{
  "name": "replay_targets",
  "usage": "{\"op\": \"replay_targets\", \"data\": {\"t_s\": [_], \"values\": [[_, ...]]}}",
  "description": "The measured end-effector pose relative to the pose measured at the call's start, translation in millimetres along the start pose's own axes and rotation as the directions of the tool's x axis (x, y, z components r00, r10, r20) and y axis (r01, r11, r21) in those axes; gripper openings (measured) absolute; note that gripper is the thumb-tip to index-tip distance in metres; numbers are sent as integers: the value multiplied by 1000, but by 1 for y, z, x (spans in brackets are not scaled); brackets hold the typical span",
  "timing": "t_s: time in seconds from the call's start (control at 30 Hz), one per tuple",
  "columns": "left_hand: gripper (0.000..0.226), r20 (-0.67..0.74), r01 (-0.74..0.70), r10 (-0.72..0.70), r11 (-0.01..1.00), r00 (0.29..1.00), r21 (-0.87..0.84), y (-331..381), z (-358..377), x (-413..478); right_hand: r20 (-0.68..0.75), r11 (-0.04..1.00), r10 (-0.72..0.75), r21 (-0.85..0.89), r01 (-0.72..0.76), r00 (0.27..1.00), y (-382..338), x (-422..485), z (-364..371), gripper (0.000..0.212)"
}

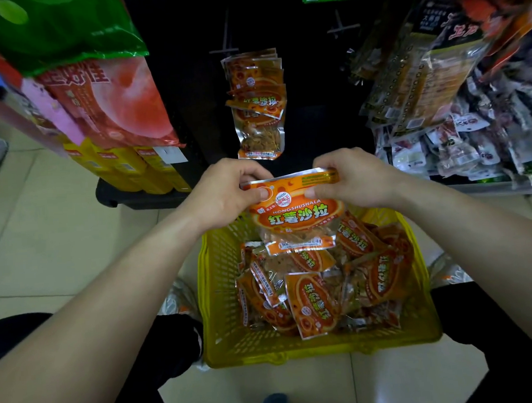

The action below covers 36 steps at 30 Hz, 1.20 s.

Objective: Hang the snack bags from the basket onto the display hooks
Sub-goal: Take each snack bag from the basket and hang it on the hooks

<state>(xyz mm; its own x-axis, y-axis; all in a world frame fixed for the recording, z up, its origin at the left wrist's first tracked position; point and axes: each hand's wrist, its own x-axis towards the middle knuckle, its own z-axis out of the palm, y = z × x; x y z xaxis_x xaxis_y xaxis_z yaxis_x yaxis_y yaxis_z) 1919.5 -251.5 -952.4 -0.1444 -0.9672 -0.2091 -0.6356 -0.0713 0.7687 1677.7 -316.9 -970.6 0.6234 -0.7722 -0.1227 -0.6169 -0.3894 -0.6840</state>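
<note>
An orange snack bag (294, 213) hangs upright between my hands above the yellow basket (214, 268). My left hand (226, 188) pinches its top left corner, and my right hand (349, 176) pinches the top right corner. Several more orange bags (315, 295) lie loose inside the basket. Straight ahead, several matching bags (256, 104) hang on a display hook (227, 43) against the dark panel. A bare hook (340, 26) juts out to the right of it.
Large pink and green bags (106, 102) and yellow boxes (130, 166) hang and stand at left. Dark and clear packets (440, 94) crowd the right side. The basket rests on a beige tiled floor (56, 231), between my dark-clothed knees.
</note>
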Motion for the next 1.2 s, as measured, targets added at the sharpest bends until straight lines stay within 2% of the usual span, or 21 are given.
{"op": "replay_targets", "data": {"t_s": [0.13, 0.57, 0.63, 0.7, 0.77, 0.87, 0.97, 1.03, 1.1, 1.17, 1.2], "values": [[20, 11, 7, -7, 1000, 1000, -7, 2, 2, 1, -17, 1000, 23, 3, -22, 1000, 0, 0, -2, 32], [20, 29, 5, -6, 999, 1000, 35, -1, 7, 0, 68, 990, 55, -133, -45, 996, -8, 2, -1, 37], [21, 16, 1, -1, 999, 1000, 42, -1, 9, 0, 97, 976, 53, -215, -31, 994, -11, 2, -3, 36], [23, 8, -22, 22, 998, 1000, 57, 0, 12, 0, 113, 923, 38, -385, 9, 993, -14, 1, -2, 35], [25, 20, -44, 43, 996, 999, 75, 2, 15, 0, 123, 876, 14, -481, 47, 992, -18, 3, 4, 31], [28, 25, -65, 63, 992, 998, 110, 5, 18, 1, 171, 900, 14, -431, 62, 985, -24, 8, 13, 17], [26, -4, -73, 74, 988, 997, 136, 4, 14, 2, 188, 932, 27, -360, 43, 982, -27, 12, 13, 19], [24, -34, -70, 75, 988, 997, 139, 2, 11, 3, 169, 931, 31, -363, 33, 985, -29, 13, 11, 23], [20, -83, -47, 61, 986, 995, 159, -1, 7, 5, 110, 903, 28, -430, 22, 994, -33, 13, 7, 17], [25, -140, -17, 38, 990, 989, 143, -6, 0, 6, 5, 860, 13, -510, -8, 1000, -37, 13, -2, 5], [30, -164, -1, 21, 993, 986, 118, -9, -4, 6, -59, 839, -1, -543, -32, 998, -38, 14, -8, 9]]}}
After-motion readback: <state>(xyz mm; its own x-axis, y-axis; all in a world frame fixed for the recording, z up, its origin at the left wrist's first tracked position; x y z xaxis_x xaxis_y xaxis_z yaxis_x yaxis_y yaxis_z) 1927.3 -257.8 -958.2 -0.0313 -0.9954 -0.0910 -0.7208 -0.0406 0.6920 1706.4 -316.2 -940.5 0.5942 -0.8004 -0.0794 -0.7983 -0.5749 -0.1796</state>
